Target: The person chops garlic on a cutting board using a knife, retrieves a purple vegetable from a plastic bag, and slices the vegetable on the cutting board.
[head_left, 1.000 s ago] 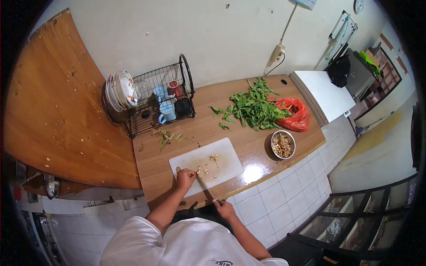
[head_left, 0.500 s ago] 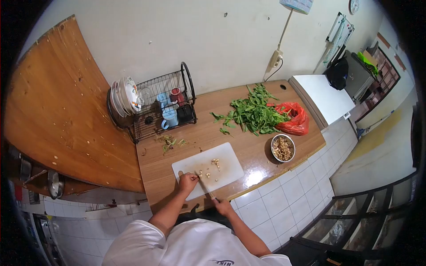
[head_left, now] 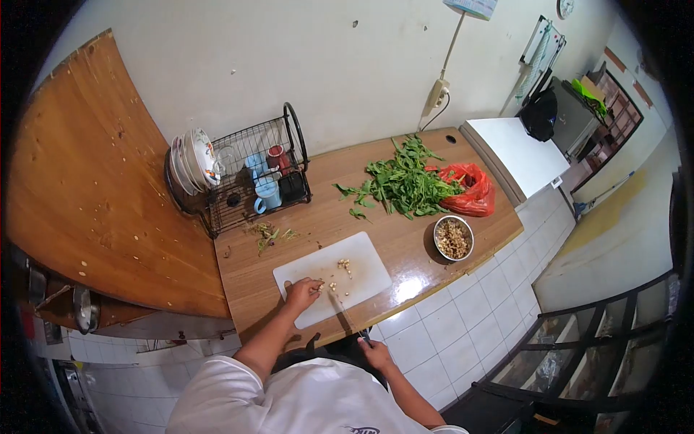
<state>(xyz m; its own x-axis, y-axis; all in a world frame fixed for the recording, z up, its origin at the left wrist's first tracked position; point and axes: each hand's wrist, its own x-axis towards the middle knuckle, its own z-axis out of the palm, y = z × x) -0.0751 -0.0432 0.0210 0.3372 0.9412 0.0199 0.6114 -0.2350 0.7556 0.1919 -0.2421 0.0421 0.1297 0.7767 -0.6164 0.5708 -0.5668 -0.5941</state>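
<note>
Low over the white cutting board (head_left: 365, 260), the left hand (head_left: 305, 289) bends its fingers together beside small pale pieces (head_left: 345, 265); whether it pinches one I cannot tell. The right hand (head_left: 377, 354) grips the knife (head_left: 338, 307) by its handle near the worktop's (head_left: 249, 289) front edge, the blade slanting over the board toward the left fingertips. Beyond the board's far left corner lie scattered trimmings (head_left: 267, 235), and behind them a black wire rack (head_left: 299, 137) with a light-blue mug (head_left: 267, 194) and upright plates (head_left: 179, 170) crowds that end. Heaped leafy greens (head_left: 412, 177) and a red plastic bag (head_left: 477, 192) take up the far right, with a metal bowl (head_left: 472, 240) of chopped bits nearer. Both forearms reach forward from the body, the left farther over the worktop.
</note>
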